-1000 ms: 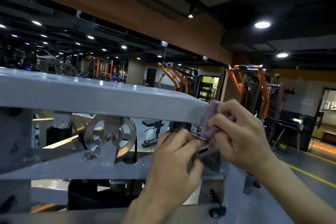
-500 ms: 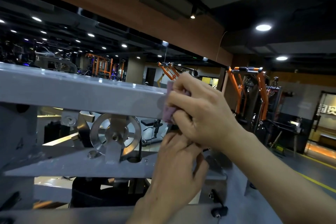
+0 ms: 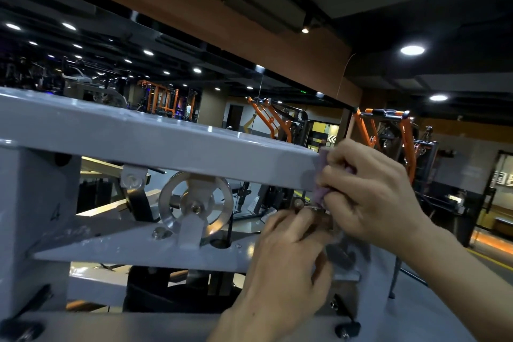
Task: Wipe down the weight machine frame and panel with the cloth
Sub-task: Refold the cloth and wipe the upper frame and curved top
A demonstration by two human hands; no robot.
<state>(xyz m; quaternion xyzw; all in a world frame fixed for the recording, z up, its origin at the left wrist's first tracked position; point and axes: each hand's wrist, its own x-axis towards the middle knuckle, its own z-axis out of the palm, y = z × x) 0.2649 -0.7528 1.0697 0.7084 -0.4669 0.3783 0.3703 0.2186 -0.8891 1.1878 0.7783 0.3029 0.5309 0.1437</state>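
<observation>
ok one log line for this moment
right hand: grips cloth on top bar end | left hand: on lower frame, grip unclear

Grey frame (image 3: 172, 147), purple cloth (image 3: 319, 191), silver pulley (image 3: 195, 204), orange machines (image 3: 388, 130).

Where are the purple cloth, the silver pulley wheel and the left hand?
purple cloth (image 3: 319, 191), head view, lower fold below the right fingers.
silver pulley wheel (image 3: 169, 197), head view, left rim.
left hand (image 3: 283, 264), head view, back of the hand.

Two hands, left (image 3: 286, 264) and right (image 3: 369, 191), one purple cloth (image 3: 319, 191), one grey frame (image 3: 166, 147), one metal pulley wheel (image 3: 195, 205).
</observation>
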